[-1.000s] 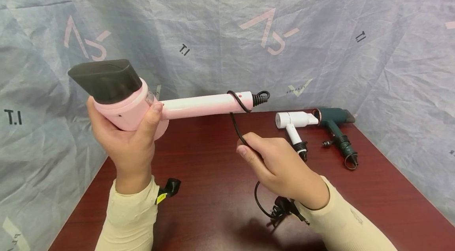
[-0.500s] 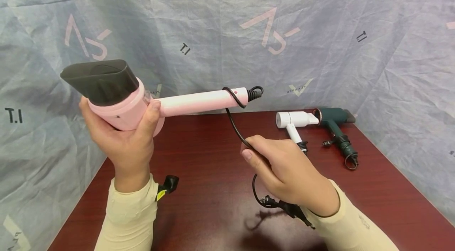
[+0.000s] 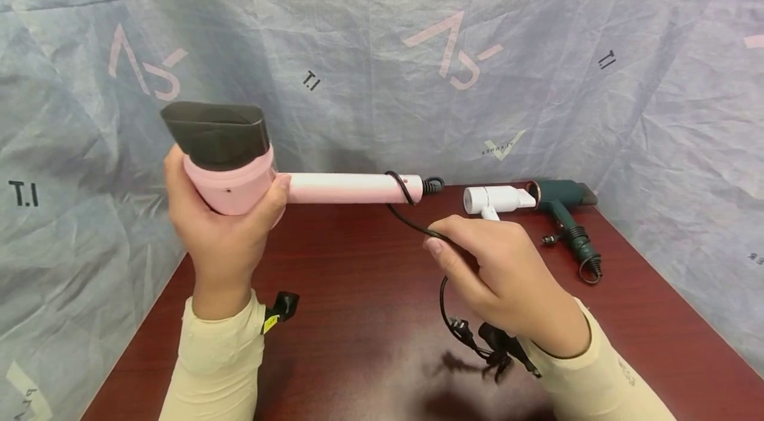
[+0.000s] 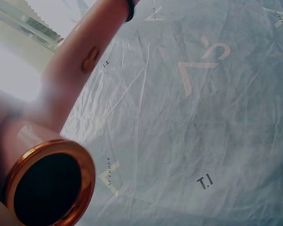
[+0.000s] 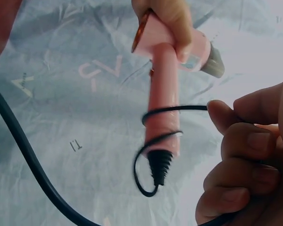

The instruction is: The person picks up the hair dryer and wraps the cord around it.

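My left hand [image 3: 223, 245] grips the pink hair dryer [image 3: 346, 188] by its barrel and holds it above the table, handle pointing right. A dark flat nozzle [image 3: 221, 136] tops the barrel, and the left wrist view shows a copper ring [image 4: 88, 176] round its other end. The black cord [image 3: 412, 222] loops about the handle's end near the ribbed strain relief [image 5: 159, 167]. My right hand [image 3: 501, 272] pinches this cord between thumb and index finger, other fingers curled, with a stretch running taut from the handle. Below that hand the plug end [image 3: 459, 327] dangles over the table.
On the dark red table [image 3: 352, 288], a white hair dryer [image 3: 498, 199] and a dark green hair dryer [image 3: 564, 199] lie at the back right, the green one's cord wrapped round its handle. A printed grey cloth [image 3: 370, 63] hangs behind and along the sides.
The pink hair dryer dips left, then swings back right, its handle now lower and level. My right hand has shifted right with the cord, covering more of the white dryer's handle.
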Action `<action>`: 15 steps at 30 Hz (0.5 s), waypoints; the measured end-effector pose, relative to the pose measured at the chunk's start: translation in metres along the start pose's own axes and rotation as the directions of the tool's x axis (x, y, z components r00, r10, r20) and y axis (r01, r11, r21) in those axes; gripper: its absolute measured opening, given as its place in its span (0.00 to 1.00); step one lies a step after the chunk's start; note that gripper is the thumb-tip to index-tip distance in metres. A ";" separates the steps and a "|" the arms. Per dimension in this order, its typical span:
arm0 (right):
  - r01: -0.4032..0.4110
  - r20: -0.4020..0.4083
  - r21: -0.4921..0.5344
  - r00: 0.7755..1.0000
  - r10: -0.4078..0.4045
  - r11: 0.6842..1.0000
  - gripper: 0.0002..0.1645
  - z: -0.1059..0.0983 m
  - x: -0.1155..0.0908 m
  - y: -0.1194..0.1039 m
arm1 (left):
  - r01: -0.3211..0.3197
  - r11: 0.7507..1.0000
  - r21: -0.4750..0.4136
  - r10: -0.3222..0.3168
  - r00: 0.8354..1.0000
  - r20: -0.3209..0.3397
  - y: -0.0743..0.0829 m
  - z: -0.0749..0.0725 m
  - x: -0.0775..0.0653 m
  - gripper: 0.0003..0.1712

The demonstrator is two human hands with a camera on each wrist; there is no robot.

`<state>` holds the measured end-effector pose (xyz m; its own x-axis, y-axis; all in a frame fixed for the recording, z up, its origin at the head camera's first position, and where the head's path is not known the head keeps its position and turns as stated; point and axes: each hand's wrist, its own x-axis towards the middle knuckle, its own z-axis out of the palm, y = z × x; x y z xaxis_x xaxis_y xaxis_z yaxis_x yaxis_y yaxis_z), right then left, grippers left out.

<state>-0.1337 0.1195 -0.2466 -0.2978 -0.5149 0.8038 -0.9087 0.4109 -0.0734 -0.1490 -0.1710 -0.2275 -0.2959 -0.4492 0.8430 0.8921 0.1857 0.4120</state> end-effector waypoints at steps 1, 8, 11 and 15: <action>-0.003 -0.004 0.000 1.000 0.003 1.000 0.07 -0.001 0.000 0.001 | 0.003 1.000 0.016 -0.003 1.000 0.028 -0.001 -0.001 -0.001 0.42; 0.003 -0.050 0.029 0.999 -0.001 1.000 0.08 -0.007 -0.001 0.006 | 0.011 0.998 0.059 -0.020 0.988 0.155 -0.004 -0.003 -0.003 0.43; 0.009 -0.066 0.034 0.998 -0.006 0.999 0.07 -0.009 -0.001 0.009 | 0.028 0.997 0.070 -0.040 0.983 0.177 -0.003 -0.003 -0.005 0.43; 0.022 -0.074 0.047 0.997 -0.019 0.999 0.06 -0.009 0.000 0.011 | 0.059 0.996 0.070 -0.072 0.976 0.207 -0.002 -0.004 -0.007 0.43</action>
<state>-0.1412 0.1314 -0.2420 -0.2583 -0.4657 0.8464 -0.9279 0.3635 -0.0831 -0.1473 -0.1714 -0.2358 -0.4235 -0.2712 0.8644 0.8472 0.2194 0.4839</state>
